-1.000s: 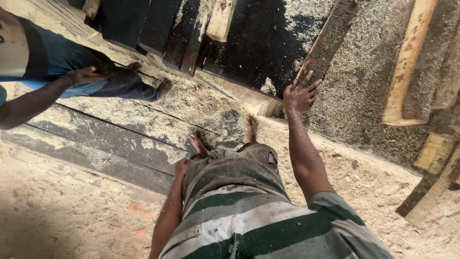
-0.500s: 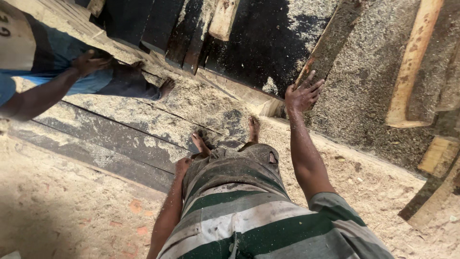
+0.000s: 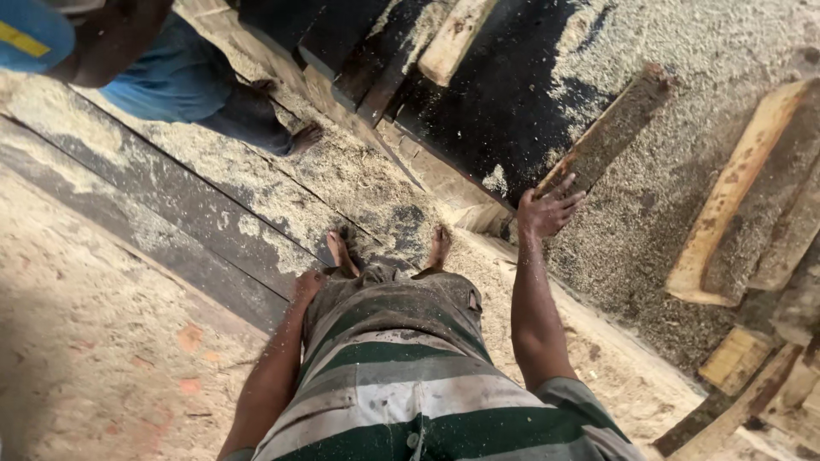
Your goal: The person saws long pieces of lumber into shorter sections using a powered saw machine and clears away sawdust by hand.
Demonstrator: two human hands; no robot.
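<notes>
Since the earlier frame, right hand (image 3: 547,209) has spread its fingers and lifted slightly at the plank (image 3: 606,132)'s near end; co-worker (image 3: 162,72) has shifted toward the upper left corner.

Head view: right hand open, fingers splayed, touching or just off the plank's end, can't tell which. Plank's long axis runs up and right, away from it across the sawdust floor (image 3: 666,222). Left hand (image 3: 307,286) hangs at the hip, well apart from the plank, closure hidden. Right hand is nearer.

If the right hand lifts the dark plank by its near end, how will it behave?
The plank looks like thick solid wood, so it would probably stay stiff and feel rather heavy. It is long, and the right hand is at one end, so the far end may drag. Its flat faces make rolling unlikely; sawdust could make it slippery.
</notes>
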